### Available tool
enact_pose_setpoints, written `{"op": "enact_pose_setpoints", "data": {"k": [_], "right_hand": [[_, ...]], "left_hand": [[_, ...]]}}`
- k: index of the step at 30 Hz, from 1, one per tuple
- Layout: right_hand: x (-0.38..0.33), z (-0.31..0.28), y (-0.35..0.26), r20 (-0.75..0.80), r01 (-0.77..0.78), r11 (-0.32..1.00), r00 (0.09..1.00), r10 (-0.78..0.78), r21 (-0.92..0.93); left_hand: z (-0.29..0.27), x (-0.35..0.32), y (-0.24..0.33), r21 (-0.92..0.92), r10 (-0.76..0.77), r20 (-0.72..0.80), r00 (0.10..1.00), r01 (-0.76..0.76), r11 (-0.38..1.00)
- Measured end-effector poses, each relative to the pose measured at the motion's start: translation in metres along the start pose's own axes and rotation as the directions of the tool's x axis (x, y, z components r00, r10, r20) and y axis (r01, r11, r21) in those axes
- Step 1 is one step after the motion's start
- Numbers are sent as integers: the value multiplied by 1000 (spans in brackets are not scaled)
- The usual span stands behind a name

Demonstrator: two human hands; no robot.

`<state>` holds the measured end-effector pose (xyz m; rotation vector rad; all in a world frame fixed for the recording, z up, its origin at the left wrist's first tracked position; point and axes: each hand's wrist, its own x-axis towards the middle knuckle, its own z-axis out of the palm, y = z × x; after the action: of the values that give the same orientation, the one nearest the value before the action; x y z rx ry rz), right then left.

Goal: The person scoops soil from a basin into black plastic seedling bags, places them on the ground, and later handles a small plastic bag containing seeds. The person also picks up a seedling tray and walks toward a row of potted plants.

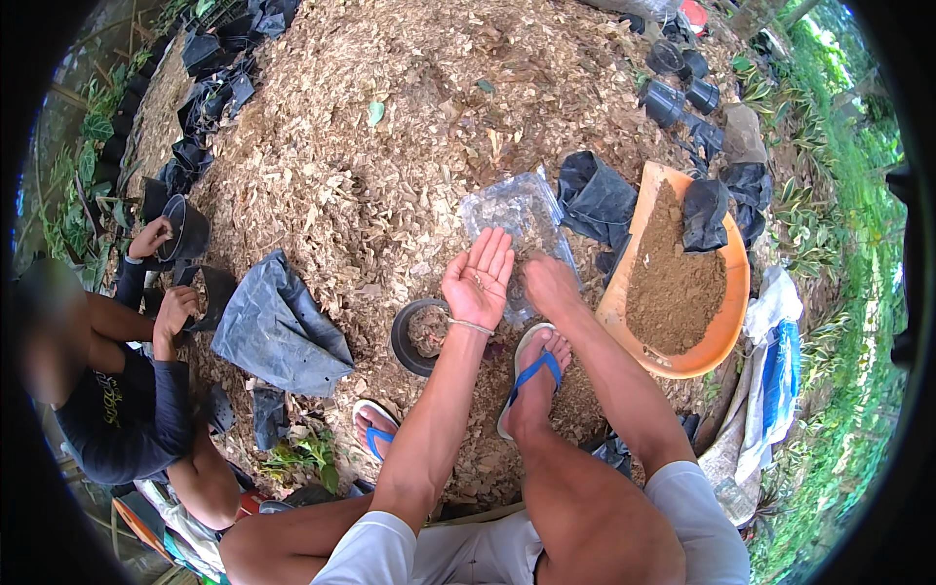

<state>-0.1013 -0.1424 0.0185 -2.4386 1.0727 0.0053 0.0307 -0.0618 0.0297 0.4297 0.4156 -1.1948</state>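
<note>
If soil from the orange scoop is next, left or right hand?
Right hand, probably: it's nearer the orange scoop, while the left hand is palm-up with small bits on it.

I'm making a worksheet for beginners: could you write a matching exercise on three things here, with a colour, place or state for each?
Column one:
1. left hand
2. soil
3. flip-flops

Column two:
A. blue-strapped
B. palm up
C. in an orange container

Pairs: 1-B, 2-C, 3-A
</note>
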Motion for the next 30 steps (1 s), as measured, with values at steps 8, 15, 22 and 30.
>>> {"op": "enact_pose_setpoints", "data": {"k": [8,15,22,30], "right_hand": [[-6,-7,4,49,-23,1000,999,22,21],[-3,6,4,-87,-36,995,995,43,88],[0,9,5,-87,-54,996,994,60,67],[2,-7,-5,-116,-32,982,992,54,188]], "left_hand": [[0,2,-4,21,13,-19,1000,-12,1000],[1,1,-3,23,10,-28,1000,-9,1000],[1,0,-1,30,6,-15,1000,-6,1000],[4,3,0,45,11,-20,1000,-10,999]]}}
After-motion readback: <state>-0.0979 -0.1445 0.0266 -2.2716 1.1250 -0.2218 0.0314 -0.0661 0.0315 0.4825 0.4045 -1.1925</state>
